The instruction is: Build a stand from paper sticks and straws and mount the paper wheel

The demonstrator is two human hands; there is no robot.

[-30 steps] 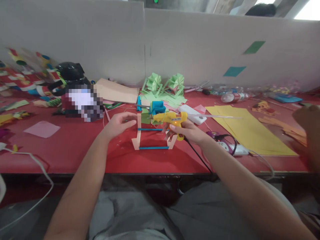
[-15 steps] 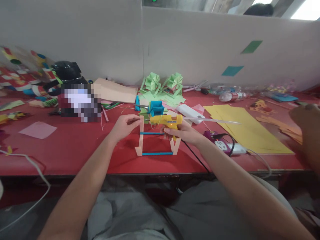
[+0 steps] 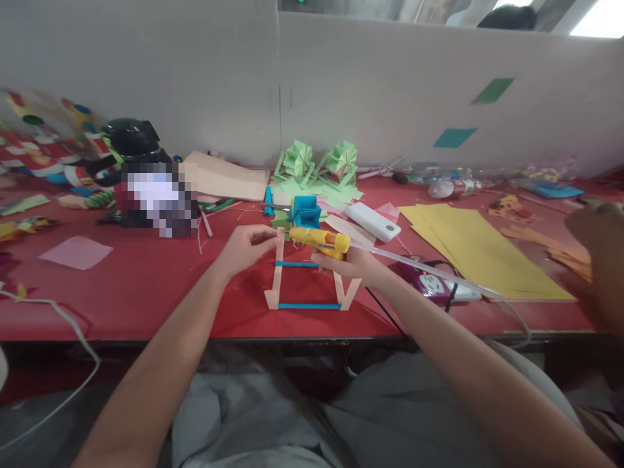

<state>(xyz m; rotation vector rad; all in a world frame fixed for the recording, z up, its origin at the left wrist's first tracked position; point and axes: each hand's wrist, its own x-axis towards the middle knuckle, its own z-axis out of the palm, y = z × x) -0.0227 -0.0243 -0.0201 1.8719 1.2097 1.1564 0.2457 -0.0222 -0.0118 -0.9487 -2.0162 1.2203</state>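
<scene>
From the head camera, the right hand (image 3: 351,261) has its fingers closed around a yellow glue gun (image 3: 320,240), nozzle pointing to nine o'clock at the top of a small paper frame (image 3: 306,279) standing on the red tabletop (image 3: 146,286). The left hand (image 3: 244,247) pinches the frame's left upright with fingers nearly closed. A clear glue stick (image 3: 429,270) trails from the gun toward four o'clock, crossing a power strip (image 3: 431,283). At twelve o'clock of the frame sit a blue paper box (image 3: 306,209) and green paper shapes (image 3: 319,169). Yellow sheets (image 3: 478,247) lie at three o'clock, a pink square (image 3: 75,252) at nine o'clock. Another person's hand (image 3: 595,240) shows at the right edge.
</scene>
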